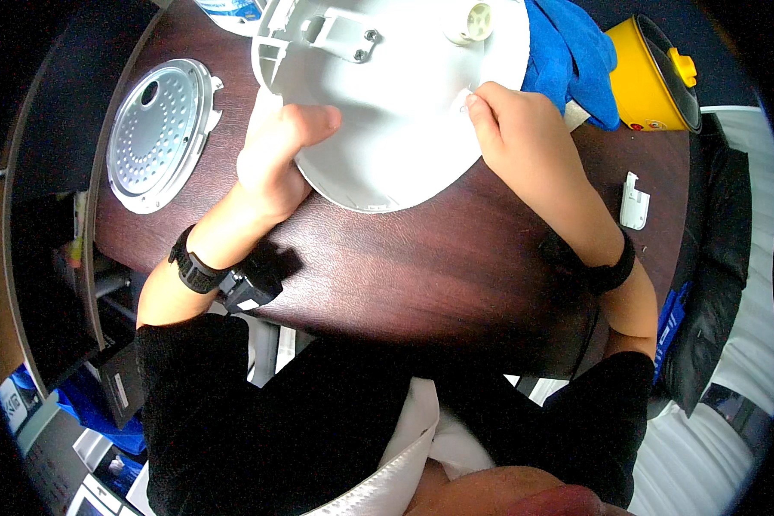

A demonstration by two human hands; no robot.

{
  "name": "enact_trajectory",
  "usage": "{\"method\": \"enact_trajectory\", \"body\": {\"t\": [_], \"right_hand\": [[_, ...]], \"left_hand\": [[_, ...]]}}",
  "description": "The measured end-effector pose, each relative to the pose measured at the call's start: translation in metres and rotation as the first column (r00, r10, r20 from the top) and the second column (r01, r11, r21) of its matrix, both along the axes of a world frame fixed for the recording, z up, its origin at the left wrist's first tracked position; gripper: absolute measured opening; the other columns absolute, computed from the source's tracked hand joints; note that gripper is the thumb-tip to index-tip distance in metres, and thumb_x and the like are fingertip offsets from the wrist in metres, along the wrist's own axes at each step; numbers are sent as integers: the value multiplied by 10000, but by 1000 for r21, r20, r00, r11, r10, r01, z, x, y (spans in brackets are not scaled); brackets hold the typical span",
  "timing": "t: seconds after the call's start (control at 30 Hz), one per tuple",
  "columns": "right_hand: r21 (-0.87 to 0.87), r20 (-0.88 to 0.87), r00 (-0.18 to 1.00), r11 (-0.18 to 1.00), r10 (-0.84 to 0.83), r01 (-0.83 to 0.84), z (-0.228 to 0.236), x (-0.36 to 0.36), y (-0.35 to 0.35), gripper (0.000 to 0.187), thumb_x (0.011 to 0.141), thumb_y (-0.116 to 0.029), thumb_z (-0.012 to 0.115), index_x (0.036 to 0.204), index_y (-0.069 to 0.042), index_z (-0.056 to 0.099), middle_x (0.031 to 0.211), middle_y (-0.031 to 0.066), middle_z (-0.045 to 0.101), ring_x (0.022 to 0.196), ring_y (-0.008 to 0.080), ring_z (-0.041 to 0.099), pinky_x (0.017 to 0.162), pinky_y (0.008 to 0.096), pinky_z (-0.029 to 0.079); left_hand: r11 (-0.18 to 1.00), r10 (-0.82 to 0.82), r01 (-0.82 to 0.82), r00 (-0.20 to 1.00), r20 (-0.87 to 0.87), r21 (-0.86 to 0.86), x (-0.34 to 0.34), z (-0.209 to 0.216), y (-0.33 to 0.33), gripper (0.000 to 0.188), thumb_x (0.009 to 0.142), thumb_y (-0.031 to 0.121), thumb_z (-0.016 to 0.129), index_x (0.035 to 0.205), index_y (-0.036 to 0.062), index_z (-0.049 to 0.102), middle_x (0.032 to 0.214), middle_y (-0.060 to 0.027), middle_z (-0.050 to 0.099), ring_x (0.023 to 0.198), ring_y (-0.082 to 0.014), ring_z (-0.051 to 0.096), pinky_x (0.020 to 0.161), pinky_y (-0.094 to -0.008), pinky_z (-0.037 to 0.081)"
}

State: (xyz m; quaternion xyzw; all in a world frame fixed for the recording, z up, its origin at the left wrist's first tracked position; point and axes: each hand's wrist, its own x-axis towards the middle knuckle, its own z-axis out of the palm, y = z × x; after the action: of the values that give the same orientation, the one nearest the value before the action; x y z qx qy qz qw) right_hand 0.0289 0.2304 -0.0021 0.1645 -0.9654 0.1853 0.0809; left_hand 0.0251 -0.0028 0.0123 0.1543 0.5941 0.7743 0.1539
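A white, rounded plastic lid shell (pixel 387 163) is tilted up over the table with its hollow inside facing me. My left hand (pixel 275 159) grips its left rim, the thumb lying over the inside and the fingers hidden behind. At the right rim my right hand (pixel 520 129) is closed in a pinch. A small whitish bit shows at its fingertips, too small to name. Inside the shell's far part are a bracket with two dark screws (pixel 363 45) and a cream round fitting (pixel 471 23).
On the dark wood-look table (pixel 421 267), a silver perforated inner lid (pixel 159 133) lies at the left. A blue cloth (pixel 568 56) and a yellow appliance (pixel 649 77) stand at the far right. Nearer is a small white plastic piece (pixel 634 205). A blue-and-white container (pixel 232 10) sits far left.
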Motion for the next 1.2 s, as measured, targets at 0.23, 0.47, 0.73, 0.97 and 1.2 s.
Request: {"method": "enact_trajectory", "body": {"t": [0.23, 0.47, 0.73, 0.97, 1.2], "right_hand": [[-236, 154, 988, 970, -18, 54, 3, -5, 5, 259, 835, -229, 533, 698, -13, 568, 637, 186, 571, 589, 354, 566, 524, 421, 431], [-115, 76, 995, 991, -63, 71, 7, -1, 6, 235, 836, -232, 547, 724, -25, 549, 618, 162, 567, 586, 341, 568, 522, 415, 431], [-31, -17, 1000, 1000, 7, -8, 1, -1, 6, 217, 857, -227, 506, 763, -35, 543, 693, 172, 583, 648, 346, 577, 579, 434, 447], [-1, 16, 995, 995, -99, 99, 1, 4, -6, 250, 857, -224, 481, 731, -20, 551, 667, 184, 583, 643, 365, 571, 578, 446, 452], [-438, 435, 899, 859, -55, 265, -1, -12, 4, 281, 834, -214, 494, 753, 20, 628, 495, 105, 532, 416, 225, 515, 426, 333, 408]], "left_hand": [[999, 13, -15, 996, -90, -28, 0, -1, 1, 436, 718, 163, 459, 1111, -23, 430, 969, -127, 531, 874, -210, 547, 769, -307, 453], [993, 31, -57, 974, -226, -107, -1, -11, -3, 390, 740, 145, 444, 1095, -15, 439, 971, -117, 528, 878, -199, 536, 779, -300, 444], [997, 26, -24, 999, -19, 67, 1, -3, 3, 418, 727, 151, 442, 1113, -9, 431, 987, -124, 527, 888, -195, 535, 792, -301, 438], [995, 4, -5, 1000, -8, -102, 2, -5, -3, 483, 719, 218, 442, 1133, -31, 427, 1022, -160, 535, 927, -243, 544, 807, -337, 451], [986, 20, -30, 998, -64, -165, 4, -7, -5, 495, 732, 243, 431, 1137, -41, 425, 1040, -174, 537, 951, -260, 542, 805, -345, 457]]}}
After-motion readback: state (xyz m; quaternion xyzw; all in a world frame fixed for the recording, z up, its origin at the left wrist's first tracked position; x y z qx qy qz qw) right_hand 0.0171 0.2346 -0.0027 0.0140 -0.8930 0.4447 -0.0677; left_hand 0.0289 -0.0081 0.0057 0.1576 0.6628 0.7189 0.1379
